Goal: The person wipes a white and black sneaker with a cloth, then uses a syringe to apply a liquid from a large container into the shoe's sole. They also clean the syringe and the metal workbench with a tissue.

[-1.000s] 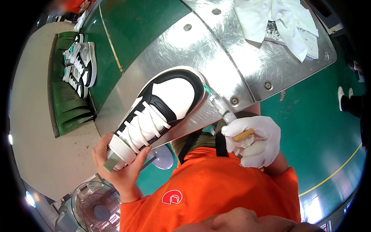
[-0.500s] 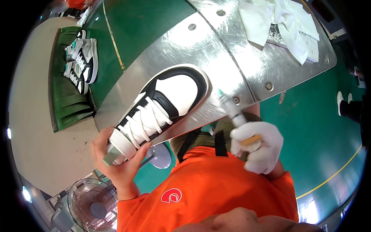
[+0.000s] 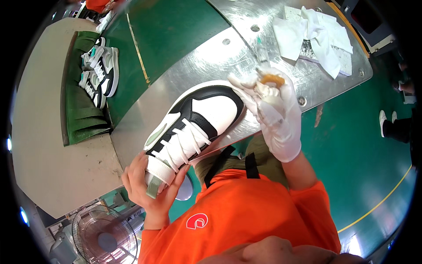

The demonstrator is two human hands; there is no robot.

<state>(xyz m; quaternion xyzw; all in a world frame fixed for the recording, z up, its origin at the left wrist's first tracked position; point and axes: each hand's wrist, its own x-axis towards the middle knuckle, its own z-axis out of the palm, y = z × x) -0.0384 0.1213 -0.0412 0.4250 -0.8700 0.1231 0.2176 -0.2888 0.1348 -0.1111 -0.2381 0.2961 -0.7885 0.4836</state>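
Note:
My bare left hand (image 3: 154, 193) is closed around the heel and collar of a white and black sneaker (image 3: 211, 115) with white laces and pale green trim. The sneaker's toe points up and right, over the metal tabletop; I cannot tell whether its sole touches it. My right hand (image 3: 277, 114), in a white glove, is at the toe, a fingertip by the toe's edge. It is closed on a syringe-like tool (image 3: 262, 55) with a clear barrel and a green tip, pointing away from me. An orange-brown part shows in the palm.
White cloths (image 3: 323, 37) lie over a pale speckled block at the far right of the metal table (image 3: 193, 59). Several similar sneakers (image 3: 105, 70) stand on a green-lined ledge at left. A fan (image 3: 105, 240) is at lower left. Other people show at the edges.
My right hand has moved up and left from near my body to the sneaker's toe, with the tool. The sneaker has shifted slightly right and down in view, still in my left hand.

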